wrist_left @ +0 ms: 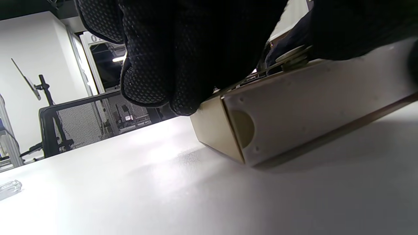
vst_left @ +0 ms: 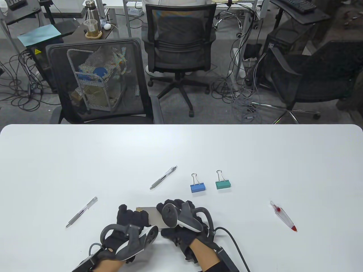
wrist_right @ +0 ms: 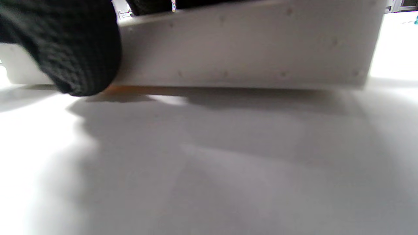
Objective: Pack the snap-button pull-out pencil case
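Note:
The beige pencil case [vst_left: 151, 215] lies on the white table near its front edge, between my hands. My left hand [vst_left: 132, 221] rests its fingers on the case's left part; in the left wrist view its fingers [wrist_left: 169, 65] press on the top of the case [wrist_left: 294, 111] near a metal snap. My right hand [vst_left: 177, 218] covers the case's right part; in the right wrist view a fingertip [wrist_right: 72, 49] touches the case's side wall [wrist_right: 245, 49]. Two grey pens [vst_left: 163, 177] [vst_left: 82, 212], a blue binder clip [vst_left: 197, 186], a green binder clip [vst_left: 223, 183] and a red-tipped clear pen [vst_left: 283, 216] lie loose on the table.
The white table [vst_left: 85, 158] ends at its far edge against a mesh office chair [vst_left: 99, 82]. More chairs and cables stand on the floor behind. A clear object [wrist_left: 9, 187] lies at the left edge of the left wrist view.

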`<state>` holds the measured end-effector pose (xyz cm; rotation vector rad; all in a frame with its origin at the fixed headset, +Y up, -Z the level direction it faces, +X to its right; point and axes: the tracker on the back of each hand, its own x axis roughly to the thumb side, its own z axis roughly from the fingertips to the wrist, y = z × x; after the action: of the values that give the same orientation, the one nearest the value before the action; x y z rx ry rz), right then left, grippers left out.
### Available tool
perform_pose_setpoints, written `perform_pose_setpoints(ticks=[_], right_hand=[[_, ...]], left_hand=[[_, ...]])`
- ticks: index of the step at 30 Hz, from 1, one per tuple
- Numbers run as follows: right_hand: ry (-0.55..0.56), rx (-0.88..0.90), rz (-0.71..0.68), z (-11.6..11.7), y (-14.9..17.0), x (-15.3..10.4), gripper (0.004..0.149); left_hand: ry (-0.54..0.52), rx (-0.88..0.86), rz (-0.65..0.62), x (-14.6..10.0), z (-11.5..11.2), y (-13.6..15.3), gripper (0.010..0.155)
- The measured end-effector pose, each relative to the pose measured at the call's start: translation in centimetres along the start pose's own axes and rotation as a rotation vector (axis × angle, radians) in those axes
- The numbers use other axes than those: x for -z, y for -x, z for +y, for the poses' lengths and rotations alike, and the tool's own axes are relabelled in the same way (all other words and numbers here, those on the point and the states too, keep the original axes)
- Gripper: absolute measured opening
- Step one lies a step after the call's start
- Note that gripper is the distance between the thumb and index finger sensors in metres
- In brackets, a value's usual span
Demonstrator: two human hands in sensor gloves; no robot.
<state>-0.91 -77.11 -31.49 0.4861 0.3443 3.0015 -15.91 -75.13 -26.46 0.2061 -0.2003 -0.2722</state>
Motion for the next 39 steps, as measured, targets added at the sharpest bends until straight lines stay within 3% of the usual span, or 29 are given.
perform_pose_setpoints(ticks=[2,3,4,8,12,15,17,19,28,39], right_hand=[[0.002,0.000,0.000,0.0,0.0,0.0,0.085],[0.004,-0.011,-0.003,0.0,0.0,0.0,0.085],[0.008,-0.012,-0.005,0.1,0.0,-0.1,0.085],[0.001,0.000,-0.004,0.1,0.1,-0.1,0.085],[0.002,-0.004,-0.003,0.1,0.1,-0.1,0.085],[0.000,-0.004,-0.002,0.1,0.2,-0.1,0.085],[0.006,-0.015,-0.002,0.1,0.1,-0.2,0.086],[0.015,-0.019,-0.002,0.0,0.2,-0.2,0.085],[0.023,-0.056,-0.033,-0.3,2.1,-1.0,0.086],[0.009,-0.031,0.020,-0.7,10.2,-4.5,0.086]], left_hand=[[-0.010,0.018,0.004,0.0,0.2,-0.1,0.065],[-0.087,0.016,0.065,-0.2,0.2,0.2,0.056],[-0.111,-0.038,0.043,0.2,0.1,0.6,0.054],[0.059,-0.286,0.113,0.6,0.4,3.7,0.053],[0.242,-0.547,0.280,0.7,-0.1,7.6,0.052],[0.413,-0.594,0.366,0.9,-1.7,9.6,0.054],[0.536,-0.716,0.391,1.2,-3.6,10.3,0.055],[0.571,-0.751,0.393,1.4,-4.2,10.6,0.055],[0.561,-0.702,0.392,1.4,-4.1,10.5,0.054],[0.552,-0.656,0.414,1.4,-4.1,10.9,0.054]])
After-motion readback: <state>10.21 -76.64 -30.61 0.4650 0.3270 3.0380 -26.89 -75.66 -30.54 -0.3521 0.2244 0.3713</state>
